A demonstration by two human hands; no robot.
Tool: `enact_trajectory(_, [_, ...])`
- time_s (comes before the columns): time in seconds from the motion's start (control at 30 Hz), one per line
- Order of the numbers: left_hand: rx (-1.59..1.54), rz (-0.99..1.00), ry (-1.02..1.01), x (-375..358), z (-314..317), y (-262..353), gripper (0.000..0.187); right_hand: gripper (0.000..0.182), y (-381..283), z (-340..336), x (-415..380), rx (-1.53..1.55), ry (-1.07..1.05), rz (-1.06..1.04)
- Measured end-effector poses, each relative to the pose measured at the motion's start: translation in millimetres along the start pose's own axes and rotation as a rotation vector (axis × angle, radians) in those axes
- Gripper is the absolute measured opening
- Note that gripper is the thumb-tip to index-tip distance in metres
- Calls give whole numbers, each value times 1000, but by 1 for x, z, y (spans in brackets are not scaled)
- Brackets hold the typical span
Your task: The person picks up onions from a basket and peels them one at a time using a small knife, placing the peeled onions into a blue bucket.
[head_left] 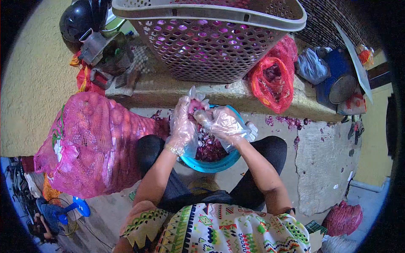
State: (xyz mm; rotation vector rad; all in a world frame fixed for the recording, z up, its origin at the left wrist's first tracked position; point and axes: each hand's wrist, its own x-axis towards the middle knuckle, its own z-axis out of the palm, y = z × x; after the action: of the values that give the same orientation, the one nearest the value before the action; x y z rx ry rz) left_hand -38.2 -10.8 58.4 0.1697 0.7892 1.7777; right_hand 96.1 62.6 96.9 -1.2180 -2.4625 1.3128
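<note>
Both my hands wear clear, loose plastic gloves and meet above a blue basin (211,167) between my knees. My left hand (184,124) is closed around a reddish onion (194,105), partly hidden by the glove and fingers. From the other side, my right hand (225,125) has its fingers curled and its thumb against the onion; whatever lies inside its grip is hidden. Dark red onion skins (207,151) with pale bits fill the basin below the hands.
A grey plastic basket (202,63) holding purple onions stands on the concrete ledge (223,90). Beside it sits an open red mesh sack (276,90). A large pink mesh sack of onions (97,143) leans at my left. Skins litter the floor at right. Another person (40,225) appears lower left.
</note>
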Motion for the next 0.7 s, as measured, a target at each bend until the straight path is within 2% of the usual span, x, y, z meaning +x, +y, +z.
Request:
enact_trajectory(0.07, [-28, -1, -13, -2, 6, 2, 43, 68, -2, -3, 0, -67, 27, -26])
enact_trajectory(0.1, [-56, -1, -24, -3, 8, 2, 42, 68, -3, -3, -1, -68, 27, -26])
enact_trajectory(0.17, [-110, -2, -48, 2, 4, -1, 41, 55, -4, -2, -4, -113, 111, -104])
enact_trajectory(0.27, [-185, -29, -54, 2, 1, 0, 40, 52, 1, 4, -2, -179, 75, -170])
enact_trajectory(0.37, [-237, -63, -52, 7, -4, 1, 40, 61, 8, 4, -1, -179, 55, -263])
enact_trajectory(0.47, [-235, -104, -65, 6, -10, 7, 41, 60, -2, -7, -5, -27, 115, -205])
enact_trajectory(0.53, [-202, -141, -65, 5, -11, 6, 42, 61, 0, -11, -4, -74, 155, -178])
enact_trajectory(0.6, [-30, -45, 70, 5, -7, 5, 45, 67, 4, -10, -1, -122, 197, -138])
enact_trajectory(0.7, [-81, -110, 32, -1, 3, 9, 36, 69, 13, -5, 3, -169, 232, -196])
